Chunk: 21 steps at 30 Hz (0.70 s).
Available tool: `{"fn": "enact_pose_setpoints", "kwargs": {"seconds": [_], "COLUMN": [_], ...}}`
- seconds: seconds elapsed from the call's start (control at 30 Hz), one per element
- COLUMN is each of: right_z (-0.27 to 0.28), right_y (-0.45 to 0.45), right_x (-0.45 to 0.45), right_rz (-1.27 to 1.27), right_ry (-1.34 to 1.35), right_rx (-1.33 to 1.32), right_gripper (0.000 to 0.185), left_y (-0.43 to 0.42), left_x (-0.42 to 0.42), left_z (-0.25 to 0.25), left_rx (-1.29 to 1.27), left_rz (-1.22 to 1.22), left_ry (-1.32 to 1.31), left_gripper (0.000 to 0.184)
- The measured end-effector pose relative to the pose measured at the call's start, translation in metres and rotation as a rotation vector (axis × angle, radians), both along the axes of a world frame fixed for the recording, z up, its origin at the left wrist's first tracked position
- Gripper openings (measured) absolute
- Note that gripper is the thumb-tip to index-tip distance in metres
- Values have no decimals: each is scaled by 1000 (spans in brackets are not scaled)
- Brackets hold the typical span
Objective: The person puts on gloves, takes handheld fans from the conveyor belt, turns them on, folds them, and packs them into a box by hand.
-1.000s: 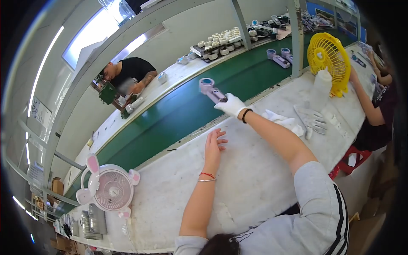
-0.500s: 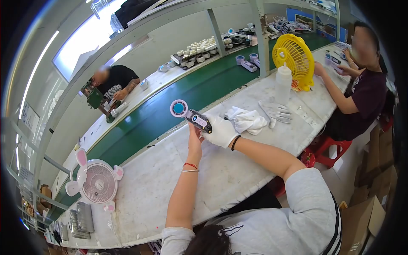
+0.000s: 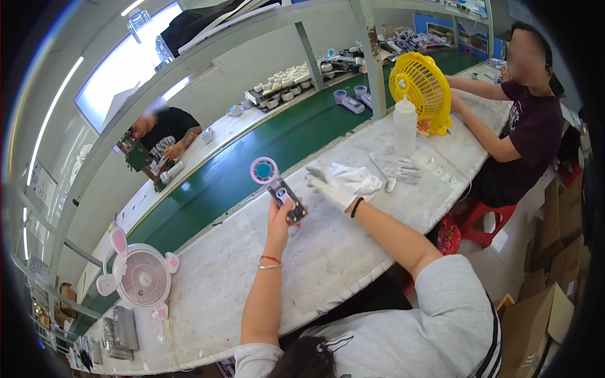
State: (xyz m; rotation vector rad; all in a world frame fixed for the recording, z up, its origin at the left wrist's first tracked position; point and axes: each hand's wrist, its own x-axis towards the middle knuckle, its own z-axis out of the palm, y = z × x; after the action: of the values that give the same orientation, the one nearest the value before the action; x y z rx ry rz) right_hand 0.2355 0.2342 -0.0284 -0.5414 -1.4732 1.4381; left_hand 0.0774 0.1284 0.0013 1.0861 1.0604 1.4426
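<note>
Head view: handheld fan (image 3: 287,197), clamped in the bare left hand (image 3: 277,222), held above the worktop (image 3: 214,286) near its far edge. Right hand (image 3: 332,189), gloved, fingers apart, beside white cloth (image 3: 362,180). One-handed holding is judged in hand; a steady handle grip is called for.

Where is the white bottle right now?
In the head view, the bottle stands on the table to the person's right, close beside the yellow fan and just beyond the loose glove.
</note>
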Motion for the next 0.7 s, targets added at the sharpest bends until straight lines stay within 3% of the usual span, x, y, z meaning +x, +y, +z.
{"fn": "enact_pose_setpoints", "kwargs": {"seconds": [0.13,0.5,0.7], "right_z": [-1,2,12], "right_y": [9,10,-3], "right_x": [13,20,13], "right_rz": [121,182,-49], "right_ry": [69,174,-38], "right_rx": [-289,-251,-51], "right_gripper": [66,61,69], "left_y": [-2,1,6], "left_x": [9,9,5], "left_z": [-18,-19,-32], "left_rx": [-168,-232,-187], "left_rz": [-111,-308,-331], "left_ry": [-27,85,214], "left_gripper": [32,36,37]}}
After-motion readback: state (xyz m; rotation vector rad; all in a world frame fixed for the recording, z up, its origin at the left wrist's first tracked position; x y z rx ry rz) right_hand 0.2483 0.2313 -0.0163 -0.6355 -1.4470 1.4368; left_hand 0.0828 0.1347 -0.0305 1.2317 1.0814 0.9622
